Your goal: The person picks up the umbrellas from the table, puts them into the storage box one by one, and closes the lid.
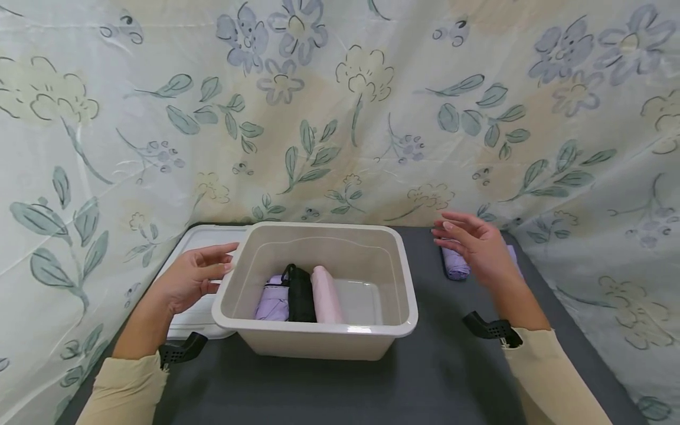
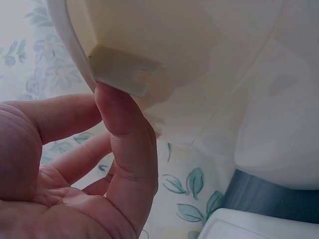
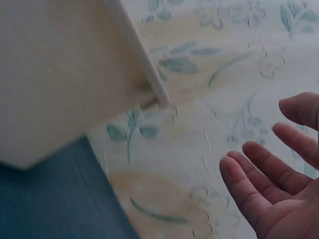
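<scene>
A beige plastic storage bin (image 1: 319, 342) stands upright on the dark tabletop. Inside, toward its left, lie a lilac folded bundle (image 1: 273, 300), a black bundle with a cord loop (image 1: 301, 295) and a pale pink roll (image 1: 326, 295). My left hand (image 1: 193, 276) holds the bin's left rim at its fingertips; the left wrist view shows a bent finger (image 2: 127, 119) right at a notched tab under that rim. Off the bin's right side, my right hand (image 1: 475, 245) hovers with relaxed, spread fingers and nothing in them. Beneath it, partly hidden, is a lilac rolled bundle (image 1: 455, 264).
A white lid (image 1: 196, 324) lies flat at the left, partly under the bin's overhang. Floral-printed fabric (image 1: 340, 118) hangs behind and along both sides of the dark table (image 1: 319, 392). Each wrist wears a black band.
</scene>
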The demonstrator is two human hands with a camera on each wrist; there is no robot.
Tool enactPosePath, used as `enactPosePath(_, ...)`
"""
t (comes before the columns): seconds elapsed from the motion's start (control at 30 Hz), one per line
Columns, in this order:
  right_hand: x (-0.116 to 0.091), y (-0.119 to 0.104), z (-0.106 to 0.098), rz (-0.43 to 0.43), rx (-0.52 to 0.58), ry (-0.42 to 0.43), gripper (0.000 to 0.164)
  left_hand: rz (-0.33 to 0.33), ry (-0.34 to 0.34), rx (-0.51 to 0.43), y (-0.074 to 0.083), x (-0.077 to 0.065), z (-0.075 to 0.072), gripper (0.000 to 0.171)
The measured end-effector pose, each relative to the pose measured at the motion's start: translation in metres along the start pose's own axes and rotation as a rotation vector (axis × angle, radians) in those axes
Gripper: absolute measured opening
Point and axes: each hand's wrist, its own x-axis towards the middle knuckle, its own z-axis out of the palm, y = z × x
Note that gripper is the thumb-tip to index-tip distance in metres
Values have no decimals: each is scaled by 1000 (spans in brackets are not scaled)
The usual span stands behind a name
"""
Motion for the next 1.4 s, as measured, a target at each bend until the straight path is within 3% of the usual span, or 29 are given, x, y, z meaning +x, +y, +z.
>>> enactPosePath(0.3, -1, 29, -61, -83, -68, 196, 34, 12, -8, 6, 2, -1, -1, 60)
enactPosePath(0.43, 3, 45, -91, -45, -292, 318, 36, 19, -8, -5, 1, -1, 0, 58)
enactPosePath(0.53, 5, 53, -109, 38, -511, 406, 44, 18, -5, 6, 0, 0, 0, 58)
enactPosePath(0.6, 6, 57, -120, 93, -600, 430, 51, 12, 1, 10, 0, 1, 0, 58)
enactPosePath(0.73, 6, 67, -137, 176, -693, 445, 57, 1, 4, 13, 0, 1, 0, 60)
enactPosePath(1.1, 17, 96, -172, 299, -834, 455, 58, 19, -1, 6, 1, 0, -1, 55)
enactPosePath(1.4, 19, 119, -188, 425, -854, 376, 58, 18, -7, -9, -1, 1, -1, 49)
